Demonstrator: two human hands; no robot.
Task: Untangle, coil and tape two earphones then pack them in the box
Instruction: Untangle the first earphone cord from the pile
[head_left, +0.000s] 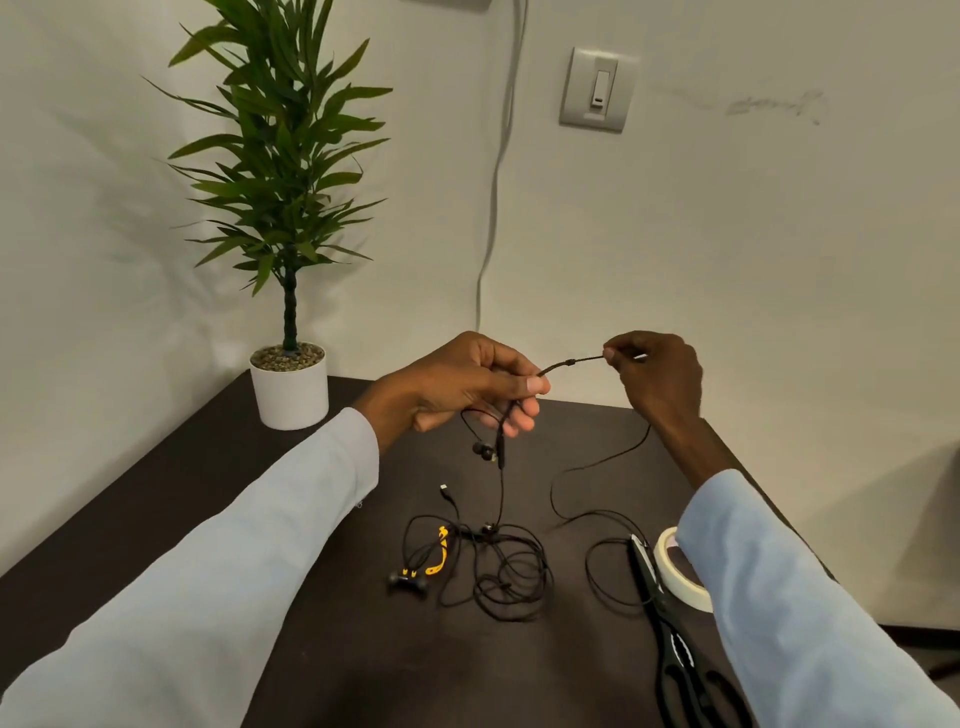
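Two sleeves (208, 571), two hands (467, 384) pinching one earphone cable (569, 362).

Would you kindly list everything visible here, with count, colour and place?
black earphone cable: one, black, stretched in the air between both hands, its earbuds hanging below the left hand
tangled earphones: one heap, black with yellow parts, on the table centre
scissors: one pair, black, on the table at right
tape roll: one, off-white, beside the scissors, partly hidden by the right sleeve
table: one, dark brown
potted plant: one, green in a white pot, far left corner of the table
wall switch: one, grey-white, on the wall
wall cable: one, pale, running down the wall
left hand: pinches the cable
right hand: pinches the cable end
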